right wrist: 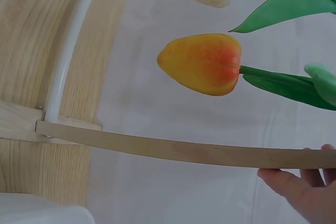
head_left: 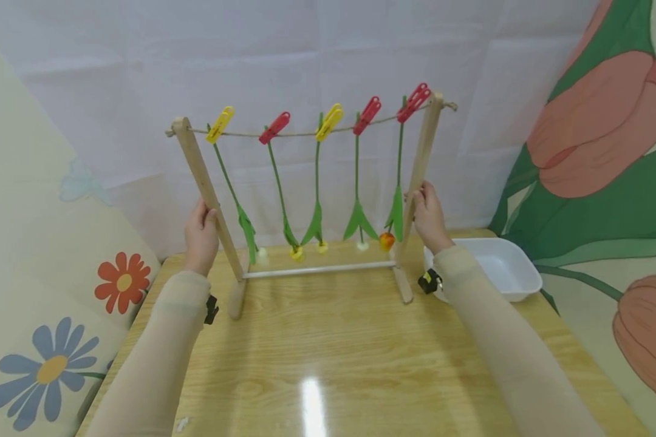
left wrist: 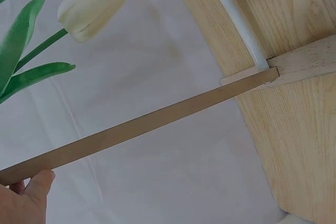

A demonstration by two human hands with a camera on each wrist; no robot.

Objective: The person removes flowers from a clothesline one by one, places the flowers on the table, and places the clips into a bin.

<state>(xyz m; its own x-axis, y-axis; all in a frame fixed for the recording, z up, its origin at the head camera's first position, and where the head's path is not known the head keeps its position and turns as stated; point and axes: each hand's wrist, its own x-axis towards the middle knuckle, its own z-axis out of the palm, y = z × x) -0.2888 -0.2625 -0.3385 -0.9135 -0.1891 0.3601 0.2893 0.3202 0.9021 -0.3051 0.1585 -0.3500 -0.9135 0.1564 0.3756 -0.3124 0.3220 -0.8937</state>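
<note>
Surface [head_left: 284,346] with a wooden rack [head_left: 322,269] at 12 o'clock
Left hand [head_left: 201,240] and right hand [head_left: 429,220], fingers grasping its 9 and 3 o'clock posts [head_left: 204,182]; tulips [head_left: 313,224] hang from pegs [head_left: 328,124]. Positioning the rack seems in hand; the next move calls for level support.

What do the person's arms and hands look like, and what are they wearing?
Each arm wears a long, plain, pale beige sleeve reaching the wrist. By each wrist sits a small, boxy black device; the right black device shows a yellow patch, while none shows on the left black device. The left hand and right hand wear no gloves.
</note>
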